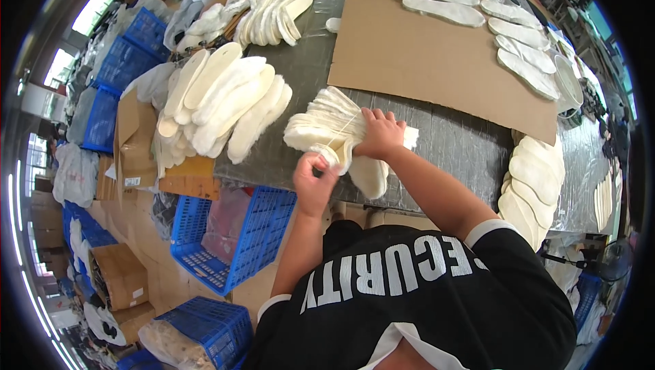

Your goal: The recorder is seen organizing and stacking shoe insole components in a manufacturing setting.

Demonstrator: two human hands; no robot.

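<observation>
On the table edge in front of me lies a bundle of cream fleecy shoe insoles (321,119), fanned out on its left side. My right hand (381,132) grips the bundle from above near its right end. With my left hand (316,178) I pinch the bent-up end of an insole (330,157) at the bundle's near side. Another insole (370,178) sticks out toward me below my right hand. The fingertips of my left hand are partly hidden by the curled fleece.
Heaped insoles (228,100) lie on the left, with another stack (273,19) behind. A brown cardboard sheet (437,60) with insoles along its edges covers the table's far part. More insoles (532,182) overlap at right. A blue crate (235,237) stands below the table's left edge.
</observation>
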